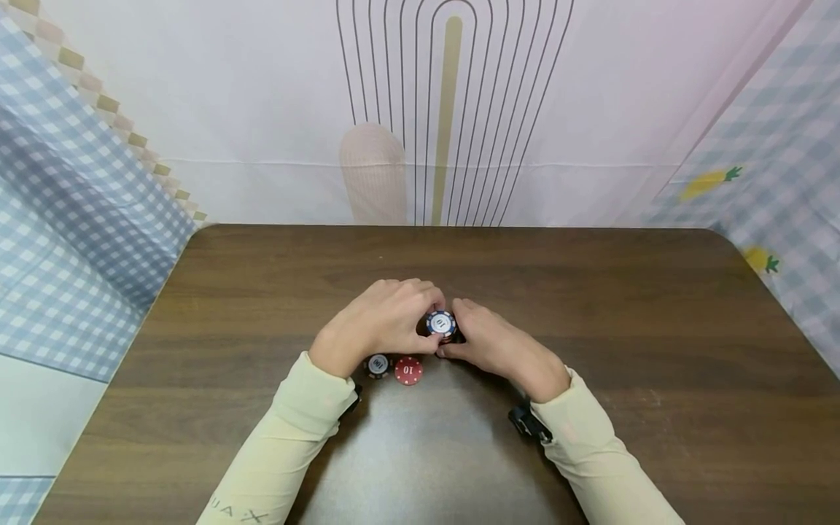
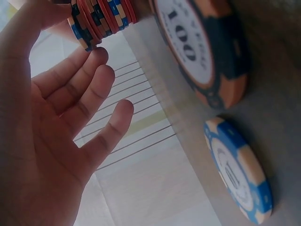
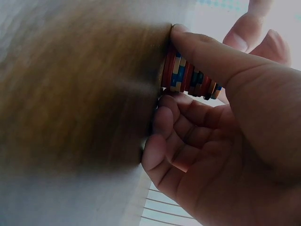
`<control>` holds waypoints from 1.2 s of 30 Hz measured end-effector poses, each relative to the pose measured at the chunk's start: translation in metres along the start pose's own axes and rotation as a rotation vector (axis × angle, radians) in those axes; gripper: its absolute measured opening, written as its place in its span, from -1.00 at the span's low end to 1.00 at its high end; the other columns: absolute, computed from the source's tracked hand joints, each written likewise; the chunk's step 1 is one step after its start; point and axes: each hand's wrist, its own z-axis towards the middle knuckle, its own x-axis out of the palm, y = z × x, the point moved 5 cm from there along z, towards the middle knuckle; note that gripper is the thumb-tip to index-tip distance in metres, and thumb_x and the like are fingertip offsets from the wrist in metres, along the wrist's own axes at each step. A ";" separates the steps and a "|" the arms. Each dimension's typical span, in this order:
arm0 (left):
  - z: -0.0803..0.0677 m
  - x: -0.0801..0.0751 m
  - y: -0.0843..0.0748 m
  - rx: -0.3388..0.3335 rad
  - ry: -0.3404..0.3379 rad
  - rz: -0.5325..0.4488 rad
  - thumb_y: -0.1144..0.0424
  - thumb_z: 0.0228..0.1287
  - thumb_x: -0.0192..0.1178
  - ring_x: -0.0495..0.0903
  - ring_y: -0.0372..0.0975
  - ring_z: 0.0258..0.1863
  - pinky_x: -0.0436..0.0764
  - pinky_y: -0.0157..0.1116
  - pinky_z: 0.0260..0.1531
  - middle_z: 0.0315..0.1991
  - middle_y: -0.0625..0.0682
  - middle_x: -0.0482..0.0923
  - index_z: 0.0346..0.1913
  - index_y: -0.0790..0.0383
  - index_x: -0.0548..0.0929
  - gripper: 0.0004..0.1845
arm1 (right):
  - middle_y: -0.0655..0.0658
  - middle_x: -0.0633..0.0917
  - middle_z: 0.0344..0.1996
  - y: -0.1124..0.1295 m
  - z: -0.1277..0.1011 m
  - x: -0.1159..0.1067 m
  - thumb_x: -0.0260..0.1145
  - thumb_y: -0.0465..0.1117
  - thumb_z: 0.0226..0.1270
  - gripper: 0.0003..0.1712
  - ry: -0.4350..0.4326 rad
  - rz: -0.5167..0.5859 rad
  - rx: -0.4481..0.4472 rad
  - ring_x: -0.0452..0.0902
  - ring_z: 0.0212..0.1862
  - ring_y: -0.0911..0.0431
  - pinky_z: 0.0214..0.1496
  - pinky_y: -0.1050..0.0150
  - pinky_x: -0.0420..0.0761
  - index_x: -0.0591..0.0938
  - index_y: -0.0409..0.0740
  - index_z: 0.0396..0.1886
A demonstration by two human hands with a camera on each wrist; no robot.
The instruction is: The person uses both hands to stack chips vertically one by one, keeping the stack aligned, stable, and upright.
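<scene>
A stack of poker chips (image 3: 181, 70) in red, blue and dark colours stands on the table between both hands. Its top is a blue-and-white poker chip (image 1: 441, 323) with a white centre. My left hand (image 1: 390, 317) pinches that top chip between thumb and forefinger; its other fingers (image 2: 123, 113) spread loosely behind. Low around the stack, my right hand (image 1: 492, 337) grips it with thumb on the near side and fingers on the far side. Near the left wrist lie a black 100 chip (image 1: 377, 365) and a red chip (image 1: 409, 370).
Another blue chip (image 2: 237, 172) lies near the 100 chip in the left wrist view; the left hand covers it from above. The brown wooden table (image 1: 623, 292) meets a patterned white cloth (image 1: 262, 131) at its back edge. Checkered blue cloth (image 1: 79, 219) hangs at the left.
</scene>
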 end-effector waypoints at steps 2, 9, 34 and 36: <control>0.000 0.000 0.000 0.000 -0.004 0.006 -0.04 0.15 0.41 0.63 -0.29 -0.25 0.65 -0.19 -0.24 -0.16 -0.15 0.67 -0.06 0.02 0.72 -0.66 | -0.15 0.61 -0.10 0.000 0.000 0.000 0.50 -0.10 0.41 -0.52 0.003 0.000 0.004 0.56 -0.11 0.04 0.01 0.05 0.63 0.52 -0.30 0.07; 0.000 -0.001 0.000 -0.008 -0.002 0.011 -0.07 0.17 0.41 0.64 -0.29 -0.25 0.66 -0.19 -0.24 -0.16 -0.14 0.67 -0.07 0.04 0.73 -0.65 | -0.15 0.61 -0.12 0.002 0.001 0.000 0.51 -0.12 0.40 -0.54 -0.006 -0.020 -0.008 0.56 -0.11 0.03 0.02 0.04 0.63 0.52 -0.31 0.05; -0.012 -0.028 0.020 -0.120 0.030 0.023 -0.17 0.39 0.29 0.71 -0.22 -0.19 0.69 -0.15 -0.16 -0.08 -0.10 0.70 0.14 0.12 0.72 -0.51 | -0.15 0.60 -0.13 0.001 0.003 -0.002 0.52 -0.07 0.40 -0.49 0.024 -0.009 0.036 0.57 -0.14 0.04 0.00 0.06 0.64 0.51 -0.32 0.05; -0.014 -0.029 0.022 -0.129 0.025 0.015 -0.17 0.39 0.30 0.71 -0.22 -0.21 0.69 -0.14 -0.18 -0.08 -0.09 0.71 0.13 0.11 0.73 -0.52 | -0.14 0.60 -0.12 0.000 0.001 0.001 0.52 -0.06 0.40 -0.49 0.031 -0.005 0.045 0.57 -0.12 0.04 0.02 0.07 0.64 0.51 -0.31 0.06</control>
